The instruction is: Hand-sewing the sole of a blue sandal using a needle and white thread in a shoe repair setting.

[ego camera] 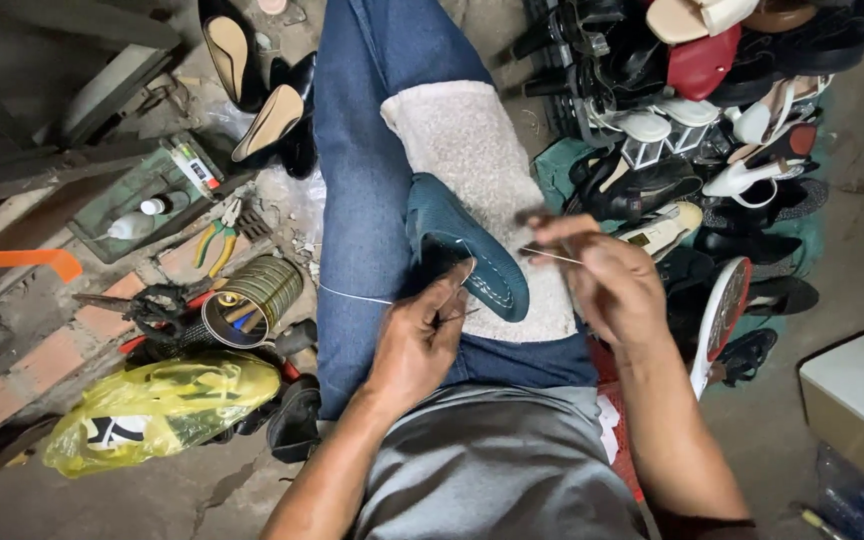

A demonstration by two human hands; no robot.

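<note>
Seen from above, a person in blue jeans sits with a dark teal leather slip-on shoe (pixel 467 250) lying across the lap on a pale, fuzzy cloth pad (pixel 482 170) spread over the right thigh. The left hand (pixel 417 340) is closed at the shoe's near edge, fingers pinched around a thin tool or needle whose tip is too small to make out; a fine white thread (pixel 352 294) runs off to the left from it across the jeans. The right hand (pixel 602 275) hovers just beside the shoe, thumb and fingers pinched tight on a slim metal needle (pixel 550 254) pointing toward the shoe. To the person's left, on the floor, stand a round metal tin of tools (pixel 252 300), yellow-handled pliers (pixel 215 240) and a yellow plastic bag (pixel 157 410). To the right lies a heap of assorted shoes and sandals (pixel 712 120).
</note>
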